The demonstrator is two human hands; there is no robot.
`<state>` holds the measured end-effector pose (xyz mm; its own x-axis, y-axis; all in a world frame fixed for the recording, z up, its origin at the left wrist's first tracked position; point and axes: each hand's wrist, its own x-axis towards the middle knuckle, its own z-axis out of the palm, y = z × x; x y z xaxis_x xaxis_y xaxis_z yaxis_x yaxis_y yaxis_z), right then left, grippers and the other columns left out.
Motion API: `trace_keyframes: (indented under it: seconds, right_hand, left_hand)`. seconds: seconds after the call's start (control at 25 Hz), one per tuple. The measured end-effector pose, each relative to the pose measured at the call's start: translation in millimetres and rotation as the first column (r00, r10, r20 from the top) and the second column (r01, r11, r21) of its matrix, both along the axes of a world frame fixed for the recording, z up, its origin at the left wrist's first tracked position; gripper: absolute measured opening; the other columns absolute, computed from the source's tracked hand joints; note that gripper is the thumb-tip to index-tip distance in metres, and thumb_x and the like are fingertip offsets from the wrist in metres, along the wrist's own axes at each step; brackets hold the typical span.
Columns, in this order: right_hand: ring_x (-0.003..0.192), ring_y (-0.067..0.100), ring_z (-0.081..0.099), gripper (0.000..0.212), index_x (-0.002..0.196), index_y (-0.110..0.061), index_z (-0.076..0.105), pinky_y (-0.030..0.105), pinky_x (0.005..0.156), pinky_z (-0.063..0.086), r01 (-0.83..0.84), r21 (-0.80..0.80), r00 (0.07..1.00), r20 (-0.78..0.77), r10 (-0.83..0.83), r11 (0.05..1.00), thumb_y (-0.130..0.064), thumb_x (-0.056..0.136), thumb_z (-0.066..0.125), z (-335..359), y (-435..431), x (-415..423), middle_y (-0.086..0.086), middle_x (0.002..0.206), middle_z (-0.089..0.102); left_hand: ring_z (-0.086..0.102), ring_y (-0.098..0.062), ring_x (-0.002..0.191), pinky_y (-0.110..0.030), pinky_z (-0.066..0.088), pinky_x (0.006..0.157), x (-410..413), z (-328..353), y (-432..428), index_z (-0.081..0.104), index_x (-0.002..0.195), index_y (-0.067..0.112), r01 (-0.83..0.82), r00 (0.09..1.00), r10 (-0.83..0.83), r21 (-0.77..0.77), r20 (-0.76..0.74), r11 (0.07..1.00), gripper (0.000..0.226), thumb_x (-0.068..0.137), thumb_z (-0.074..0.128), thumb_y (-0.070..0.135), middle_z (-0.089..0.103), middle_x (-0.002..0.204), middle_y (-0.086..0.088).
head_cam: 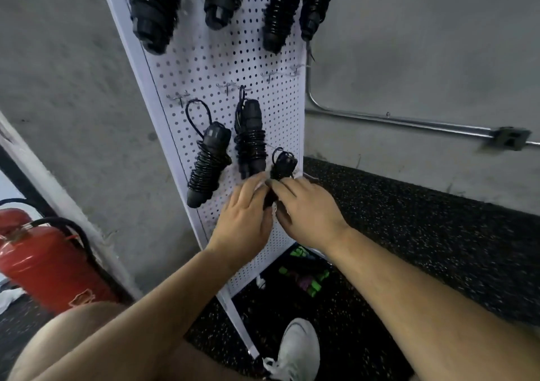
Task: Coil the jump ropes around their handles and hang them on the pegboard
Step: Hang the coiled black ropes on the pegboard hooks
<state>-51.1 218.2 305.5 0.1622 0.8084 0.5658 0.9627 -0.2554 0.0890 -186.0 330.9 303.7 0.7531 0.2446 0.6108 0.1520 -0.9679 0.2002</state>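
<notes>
my left hand (244, 217) and right hand (306, 211) pinch a coiled jump rope (283, 163) at the pegboard (204, 65) lower right. hanging step in hand; next, i judge, its loop needs a free hook (270, 75).

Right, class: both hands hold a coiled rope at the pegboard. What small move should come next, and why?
Probably raise the coiled rope until its top loop catches the empty hook above; the left hand and right hand grip it, wound but unhung.

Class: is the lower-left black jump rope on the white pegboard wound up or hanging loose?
Wound up. Tight coils wrap the handles of the lower-left black jump rope; only a short loop is free at its top.
</notes>
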Motion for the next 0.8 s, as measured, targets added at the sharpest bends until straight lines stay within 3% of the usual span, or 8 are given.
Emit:
trace_keyframes:
  seconds: [0.2, 0.32, 0.52, 0.68, 0.8]
  right_hand:
    - [0.103, 0.028, 0.060, 0.058, 0.142, -0.012, 0.049, 0.041, 0.075, 0.054, 0.092, -0.260, 0.994, -0.040, -0.105, 0.961, -0.034, 0.088, 0.056, -59.6, -35.6, -3.7, 0.005, 0.119, 0.062]
    - [0.109, 0.031, 0.059, 0.060, 0.143, -0.015, 0.046, 0.043, 0.082, 0.051, 0.110, -0.407, 0.980, -0.108, -0.168, 0.907, -0.035, 0.089, 0.058, -104.0, -45.5, -2.5, 0.006, 0.125, 0.059]
    - [0.126, 0.034, 0.048, 0.064, 0.153, -0.018, 0.032, 0.045, 0.098, 0.044, 0.124, -0.561, 0.900, -0.284, -0.331, 0.819, -0.038, 0.095, 0.051, -190.1, -47.1, -0.4, 0.009, 0.144, 0.046]
    - [0.132, 0.033, 0.040, 0.061, 0.155, -0.019, 0.028, 0.043, 0.099, 0.042, 0.092, -0.646, 0.826, -0.375, -0.420, 0.758, -0.035, 0.099, 0.046, -249.9, -40.6, 7.1, 0.008, 0.151, 0.038]
    - [0.131, 0.032, 0.040, 0.056, 0.154, -0.018, 0.029, 0.042, 0.099, 0.041, 0.031, -0.688, 0.797, -0.420, -0.433, 0.725, -0.032, 0.101, 0.043, -286.4, -25.3, 6.4, 0.007, 0.149, 0.040]
  left_hand:
    - [0.048, -0.031, 0.129, -0.047, 0.046, 0.106, 1.0, -72.3, -21.1, 0.051, 0.139, 0.003, 0.006, 0.988, -0.010, -0.028, -0.155, 1.000, 0.048, 0.095, 0.060, 0.019, 0.048, 0.140, -0.012]
    - [0.046, -0.030, 0.133, -0.043, 0.042, 0.110, 10.9, -123.7, -27.6, 0.046, 0.144, 0.006, -0.005, 0.943, -0.024, -0.084, -0.332, 0.996, 0.052, 0.097, 0.055, 0.026, 0.047, 0.143, -0.010]
    - [0.037, -0.029, 0.140, -0.040, 0.032, 0.113, 32.8, -208.3, -32.3, 0.032, 0.153, 0.008, -0.019, 0.799, -0.096, -0.184, -0.594, 0.983, 0.060, 0.101, 0.049, 0.031, 0.038, 0.152, -0.011]
    - [0.028, -0.027, 0.145, -0.040, 0.028, 0.116, 50.0, -262.1, -18.0, 0.023, 0.157, 0.012, -0.079, 0.674, -0.115, -0.226, -0.730, 0.971, 0.061, 0.104, 0.042, 0.035, 0.030, 0.157, -0.008]
    - [0.029, -0.029, 0.143, -0.041, 0.031, 0.113, 46.9, -296.2, -2.2, 0.027, 0.154, 0.012, -0.156, 0.561, -0.073, -0.193, -0.824, 0.969, 0.059, 0.103, 0.043, 0.036, 0.031, 0.154, -0.010]
